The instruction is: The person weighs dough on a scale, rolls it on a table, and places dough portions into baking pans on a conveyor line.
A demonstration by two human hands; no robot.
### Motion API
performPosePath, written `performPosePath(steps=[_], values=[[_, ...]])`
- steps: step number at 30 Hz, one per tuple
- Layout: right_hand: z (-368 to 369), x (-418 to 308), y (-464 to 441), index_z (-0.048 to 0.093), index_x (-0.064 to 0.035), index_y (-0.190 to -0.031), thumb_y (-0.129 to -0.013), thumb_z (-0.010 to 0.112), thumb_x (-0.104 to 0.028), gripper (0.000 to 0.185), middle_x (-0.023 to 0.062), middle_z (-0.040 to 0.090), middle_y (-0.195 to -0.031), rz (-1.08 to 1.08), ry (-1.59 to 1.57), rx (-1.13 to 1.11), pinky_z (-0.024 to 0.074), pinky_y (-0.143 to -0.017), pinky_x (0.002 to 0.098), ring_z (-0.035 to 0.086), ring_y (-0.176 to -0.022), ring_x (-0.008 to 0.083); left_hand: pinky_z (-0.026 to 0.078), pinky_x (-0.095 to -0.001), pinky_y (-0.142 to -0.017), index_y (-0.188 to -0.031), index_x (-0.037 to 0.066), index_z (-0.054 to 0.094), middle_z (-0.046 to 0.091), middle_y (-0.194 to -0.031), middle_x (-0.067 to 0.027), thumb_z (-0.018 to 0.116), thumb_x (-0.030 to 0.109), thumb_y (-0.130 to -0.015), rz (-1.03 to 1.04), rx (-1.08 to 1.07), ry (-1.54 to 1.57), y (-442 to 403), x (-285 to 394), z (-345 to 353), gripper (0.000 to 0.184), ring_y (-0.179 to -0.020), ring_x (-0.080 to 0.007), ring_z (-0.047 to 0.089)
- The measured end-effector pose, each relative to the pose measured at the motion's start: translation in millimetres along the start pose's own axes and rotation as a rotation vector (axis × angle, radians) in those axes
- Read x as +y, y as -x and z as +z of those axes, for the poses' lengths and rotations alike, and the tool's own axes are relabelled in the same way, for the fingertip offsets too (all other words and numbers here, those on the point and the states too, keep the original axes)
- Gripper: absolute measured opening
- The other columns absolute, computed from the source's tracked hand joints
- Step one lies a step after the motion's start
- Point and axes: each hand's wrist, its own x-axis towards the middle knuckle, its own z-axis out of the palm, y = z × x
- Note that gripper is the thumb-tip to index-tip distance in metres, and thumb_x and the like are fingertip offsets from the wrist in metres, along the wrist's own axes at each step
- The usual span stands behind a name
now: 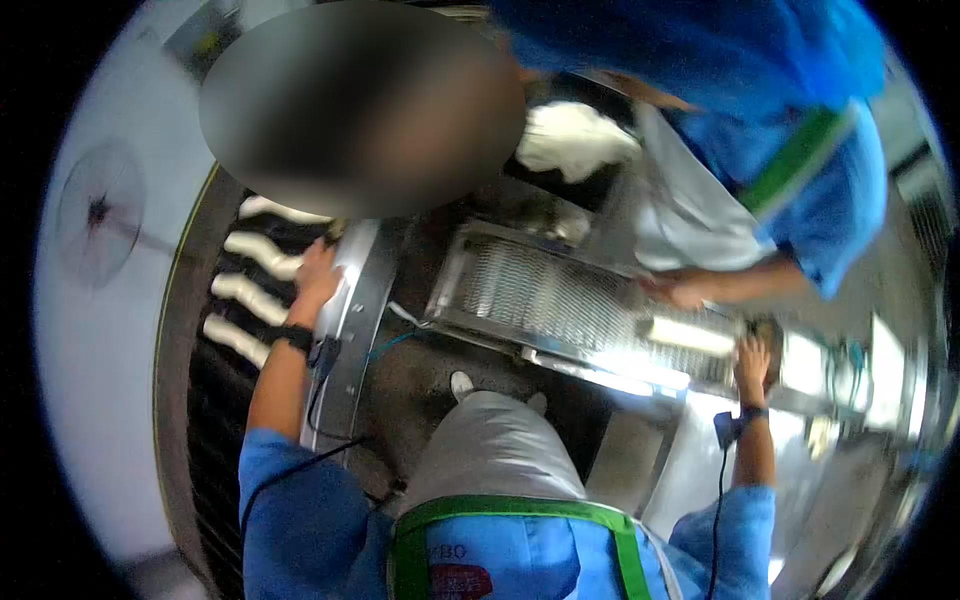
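Green straps (520, 503) lay nearest. I saw the left hand (318, 277) at pale strips (262, 253), its grip unclear to me; the right hand (752, 368), fingers spread, beside a pale bar (692, 337) on mesh (520, 290).

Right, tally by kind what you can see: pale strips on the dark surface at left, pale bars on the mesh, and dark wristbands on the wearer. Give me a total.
Pale strips: 4 visible
Pale bar: 1
Dark wristbands: 2
Total: 7
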Motion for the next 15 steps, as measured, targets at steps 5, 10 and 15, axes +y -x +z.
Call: performPosePath(steps=[5, 10, 15], values=[[19, 3, -27, 0.048, -0.0099, -0.094, -0.066, 0.052, -0.017, 0.029, 0.0085, 0.051, -0.091, -0.211, -0.013, 0.076, 0.0281, -0.085, 0.0427, 0.044, -0.092, 0.0257, 0.024, -0.0403, -0.093, -0.124, 0.011, 0.025, 0.021, -0.131, -0.01, 0.052, 0.027, -0.071, -0.091, -0.03, 0.157, 34, 7, -5, 0.062, -0.118, -0.0293, 0.022], [-83, -28, 13, 0.05, -0.005, -0.086, -0.053, 0.065, -0.014, 0.037, 0.0123, 0.053, -0.093, -0.283, -0.281, -0.275, 0.0357, -0.077, 0.0391, 0.047, -0.091, 0.0289, 0.022, -0.0421, -0.093, -0.124, 0.009, 0.025, 0.02, -0.13, -0.0102, 0.053, 0.025, -0.071, -0.11, 0.013, 0.26, 49, -2, -7, 0.062, -0.119, -0.0276, 0.02], [-166, -125, 21, 0.045, 0.004, -0.097, -0.066, 0.056, -0.014, 0.037, 0.006, 0.051, -0.086, -0.368, -1.133, -0.359, 0.0439, -0.06, 0.0273, 0.052, -0.072, 0.0145, 0.022, -0.0413, -0.093, -0.123, 0.008, 0.026, 0.023, -0.128, -0.0113, 0.054, 0.028, -0.07, -0.03, 0.056, 0.291, 20, -10, -12, 0.063, -0.118, -0.0274, 0.021]])
